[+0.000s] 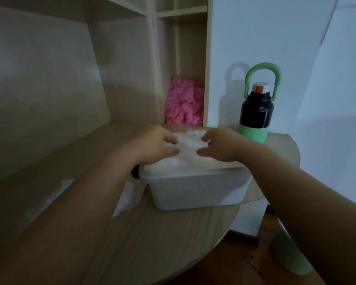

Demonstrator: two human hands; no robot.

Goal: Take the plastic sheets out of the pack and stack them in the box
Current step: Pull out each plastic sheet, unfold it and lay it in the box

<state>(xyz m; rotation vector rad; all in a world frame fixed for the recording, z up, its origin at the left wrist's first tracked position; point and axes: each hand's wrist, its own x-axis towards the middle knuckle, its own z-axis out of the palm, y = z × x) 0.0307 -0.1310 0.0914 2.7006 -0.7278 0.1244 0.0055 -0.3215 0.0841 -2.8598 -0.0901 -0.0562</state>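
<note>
Head view. A white box (197,190) stands on a round wooden table (152,233). The clear plastic sheets (190,148) are heaped in the box, rising above its rim. The left hand (158,145) and right hand (220,145) sit on top of the heap at opposite sides, fingers half curled and thumbs apart, probably to square and flatten the stack. Blur hides whether either pinches a sheet. Crumpled wrapping (127,194), likely the pack, lies just left of the box; a green-handled bottle (256,112) stands behind the box.
</note>
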